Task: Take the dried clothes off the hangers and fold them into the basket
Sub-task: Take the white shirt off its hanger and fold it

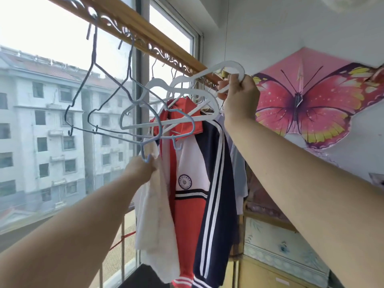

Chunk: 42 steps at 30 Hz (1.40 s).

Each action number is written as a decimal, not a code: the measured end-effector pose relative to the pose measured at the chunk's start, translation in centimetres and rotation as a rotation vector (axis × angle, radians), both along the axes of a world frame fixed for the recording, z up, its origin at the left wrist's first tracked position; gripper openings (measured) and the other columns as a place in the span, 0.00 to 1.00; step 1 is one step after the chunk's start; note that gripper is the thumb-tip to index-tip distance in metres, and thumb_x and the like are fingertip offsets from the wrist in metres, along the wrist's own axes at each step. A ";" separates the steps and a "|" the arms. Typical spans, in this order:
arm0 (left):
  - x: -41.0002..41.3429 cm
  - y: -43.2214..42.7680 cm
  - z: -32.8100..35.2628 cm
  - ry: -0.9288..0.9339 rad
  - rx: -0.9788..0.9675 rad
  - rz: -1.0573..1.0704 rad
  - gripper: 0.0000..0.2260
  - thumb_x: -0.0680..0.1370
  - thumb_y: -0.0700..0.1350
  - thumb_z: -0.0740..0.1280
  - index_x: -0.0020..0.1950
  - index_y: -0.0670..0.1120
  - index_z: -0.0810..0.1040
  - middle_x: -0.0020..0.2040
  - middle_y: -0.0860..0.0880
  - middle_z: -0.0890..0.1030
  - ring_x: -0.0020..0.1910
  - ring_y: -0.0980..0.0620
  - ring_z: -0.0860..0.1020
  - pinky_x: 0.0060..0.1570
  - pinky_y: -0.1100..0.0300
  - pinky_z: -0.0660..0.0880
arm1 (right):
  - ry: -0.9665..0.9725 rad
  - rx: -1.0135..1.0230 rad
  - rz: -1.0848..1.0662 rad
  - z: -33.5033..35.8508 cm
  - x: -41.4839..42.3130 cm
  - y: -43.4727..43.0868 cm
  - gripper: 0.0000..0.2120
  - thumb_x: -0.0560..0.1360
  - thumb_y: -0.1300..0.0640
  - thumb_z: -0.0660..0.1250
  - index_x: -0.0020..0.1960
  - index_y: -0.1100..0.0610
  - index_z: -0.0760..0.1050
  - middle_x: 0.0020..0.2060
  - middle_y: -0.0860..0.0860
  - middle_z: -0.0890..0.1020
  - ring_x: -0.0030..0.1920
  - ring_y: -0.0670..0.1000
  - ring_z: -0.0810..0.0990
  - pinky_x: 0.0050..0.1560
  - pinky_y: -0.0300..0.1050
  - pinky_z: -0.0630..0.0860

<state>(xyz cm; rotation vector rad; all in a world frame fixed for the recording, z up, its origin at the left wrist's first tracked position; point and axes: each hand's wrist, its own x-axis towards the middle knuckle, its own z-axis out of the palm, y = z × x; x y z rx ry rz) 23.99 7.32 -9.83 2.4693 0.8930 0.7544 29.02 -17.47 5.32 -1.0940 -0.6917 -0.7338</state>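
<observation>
The right hand (241, 96) curls its fingers round the hook of a white plastic hanger (207, 72), touching the carved wooden rail (133, 19) far right. The hanger's long axis slants down-left. The lower left hand (141, 171) pinches a white cloth (158, 215).

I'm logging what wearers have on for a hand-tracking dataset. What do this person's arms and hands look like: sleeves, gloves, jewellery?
Both arms are bare. The left forearm and right forearm show no sleeve up to the picture's edge. The left hand and right hand wear no gloves, and no watch, bracelet or ring is visible.
</observation>
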 end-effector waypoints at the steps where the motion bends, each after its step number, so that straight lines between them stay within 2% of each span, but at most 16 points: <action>1: 0.4 0.0 -0.1 0.004 -0.090 -0.042 0.10 0.79 0.44 0.56 0.56 0.46 0.75 0.54 0.48 0.78 0.52 0.47 0.77 0.48 0.56 0.74 | 0.005 -0.011 0.013 -0.3 0.1 0.1 0.12 0.81 0.58 0.59 0.51 0.65 0.76 0.40 0.56 0.83 0.34 0.49 0.82 0.40 0.50 0.82; 3: 0.4 -1.0 -0.2 -0.096 -0.086 -0.089 0.10 0.79 0.43 0.57 0.56 0.46 0.76 0.55 0.48 0.78 0.56 0.46 0.77 0.52 0.57 0.75 | 0.026 -0.036 0.034 -1.2 0.5 0.5 0.12 0.81 0.57 0.59 0.52 0.64 0.77 0.43 0.57 0.83 0.40 0.52 0.83 0.44 0.50 0.82; 5: 0.3 -2.6 -0.1 -0.008 -0.046 -0.075 0.12 0.79 0.48 0.61 0.57 0.43 0.78 0.49 0.48 0.77 0.56 0.45 0.77 0.49 0.59 0.72 | 0.065 -0.058 0.075 -2.4 0.8 0.9 0.12 0.81 0.57 0.59 0.52 0.64 0.78 0.44 0.56 0.83 0.43 0.52 0.83 0.45 0.48 0.82; 9: -0.2 -5.0 -0.1 -0.058 -0.261 -0.123 0.14 0.73 0.50 0.71 0.54 0.44 0.79 0.48 0.48 0.77 0.49 0.48 0.76 0.49 0.58 0.71 | 0.147 -0.069 0.206 -4.5 1.1 1.2 0.10 0.81 0.59 0.59 0.46 0.59 0.78 0.43 0.52 0.82 0.42 0.48 0.82 0.43 0.40 0.80; 11: 0.4 -5.4 -0.6 -0.044 -0.404 -0.121 0.20 0.70 0.53 0.75 0.57 0.44 0.78 0.52 0.48 0.79 0.52 0.49 0.76 0.52 0.58 0.73 | 0.186 -0.104 0.221 -5.9 1.3 1.2 0.10 0.81 0.59 0.59 0.48 0.59 0.78 0.45 0.55 0.82 0.41 0.48 0.82 0.44 0.41 0.81; 14: 2.0 -4.2 -2.2 0.125 -0.558 -0.160 0.37 0.65 0.64 0.73 0.66 0.42 0.73 0.64 0.45 0.77 0.62 0.45 0.76 0.63 0.50 0.72 | 0.284 -0.135 0.262 -8.4 1.5 1.2 0.06 0.80 0.59 0.61 0.47 0.56 0.77 0.42 0.54 0.82 0.41 0.51 0.81 0.47 0.49 0.81; 17: 3.0 -2.7 -4.1 0.144 -0.638 -0.195 0.45 0.56 0.71 0.73 0.64 0.44 0.75 0.65 0.47 0.76 0.65 0.45 0.74 0.67 0.47 0.68 | 0.369 -0.174 0.294 -11.1 1.2 0.8 0.06 0.77 0.64 0.63 0.45 0.53 0.73 0.37 0.50 0.78 0.33 0.49 0.78 0.40 0.46 0.79; 20: 0.1 -6.0 -4.7 -0.023 -0.789 -0.263 0.28 0.68 0.58 0.74 0.59 0.42 0.77 0.60 0.45 0.78 0.61 0.46 0.75 0.66 0.52 0.68 | 0.491 -0.330 0.313 -14.4 0.9 0.2 0.06 0.76 0.67 0.62 0.47 0.56 0.73 0.36 0.52 0.77 0.28 0.48 0.76 0.32 0.40 0.76; 22: -0.9 -7.5 -5.3 -0.101 -0.881 -0.347 0.13 0.73 0.48 0.72 0.52 0.41 0.78 0.55 0.42 0.80 0.54 0.47 0.76 0.57 0.56 0.70 | 0.584 -0.474 0.375 -16.5 0.6 -0.2 0.07 0.76 0.68 0.62 0.44 0.56 0.73 0.36 0.53 0.77 0.27 0.48 0.76 0.30 0.38 0.75; 24: -1.4 -9.0 -5.8 -0.192 -0.968 -0.414 0.05 0.75 0.42 0.70 0.47 0.42 0.77 0.47 0.43 0.80 0.46 0.49 0.77 0.49 0.58 0.72 | 0.648 -0.615 0.433 -18.4 0.5 -0.7 0.07 0.75 0.69 0.63 0.43 0.58 0.74 0.36 0.54 0.79 0.29 0.48 0.77 0.29 0.36 0.76; 27: -1.6 -10.6 -6.3 -0.251 -1.054 -0.467 0.04 0.75 0.37 0.69 0.46 0.43 0.74 0.42 0.45 0.79 0.40 0.50 0.77 0.45 0.57 0.74 | 0.639 -0.794 0.437 -20.6 0.6 -1.2 0.05 0.73 0.68 0.68 0.47 0.61 0.75 0.40 0.56 0.80 0.35 0.50 0.79 0.32 0.35 0.76; 31: -1.5 -12.2 -7.6 -0.323 -1.196 -0.512 0.11 0.76 0.31 0.64 0.45 0.47 0.72 0.39 0.46 0.78 0.31 0.52 0.78 0.31 0.59 0.77 | 0.553 -1.035 0.339 -23.2 1.0 -1.8 0.14 0.68 0.61 0.75 0.52 0.58 0.76 0.46 0.53 0.81 0.46 0.51 0.79 0.47 0.44 0.77; 33: -1.3 -12.5 -8.4 -0.338 -1.229 -0.542 0.18 0.76 0.29 0.61 0.54 0.51 0.75 0.42 0.45 0.78 0.32 0.52 0.78 0.36 0.57 0.75 | 0.556 -1.100 0.288 -24.4 1.2 -2.1 0.13 0.68 0.63 0.73 0.50 0.55 0.76 0.47 0.54 0.81 0.47 0.53 0.80 0.50 0.51 0.80; 35: -1.2 -12.6 -9.2 -0.314 -1.172 -0.575 0.25 0.75 0.28 0.63 0.60 0.55 0.76 0.48 0.44 0.76 0.38 0.51 0.75 0.43 0.57 0.72 | 0.556 -1.123 0.235 -25.2 1.4 -2.5 0.10 0.68 0.67 0.69 0.44 0.54 0.76 0.42 0.53 0.81 0.45 0.54 0.80 0.47 0.51 0.80; 39: -1.6 -13.0 -10.7 -0.275 -1.107 -0.546 0.23 0.73 0.27 0.65 0.57 0.53 0.80 0.49 0.45 0.77 0.45 0.48 0.75 0.52 0.55 0.75 | 0.575 -1.122 0.183 -26.2 1.8 -3.7 0.10 0.69 0.70 0.65 0.43 0.57 0.78 0.37 0.51 0.78 0.37 0.50 0.75 0.33 0.40 0.72; 42: -1.5 -13.2 -12.2 -0.241 -1.017 -0.515 0.19 0.72 0.29 0.68 0.52 0.52 0.83 0.49 0.45 0.79 0.48 0.46 0.78 0.63 0.49 0.73 | 0.589 -1.112 0.199 -26.8 2.0 -4.7 0.07 0.70 0.69 0.69 0.44 0.59 0.79 0.35 0.49 0.78 0.35 0.48 0.75 0.32 0.38 0.71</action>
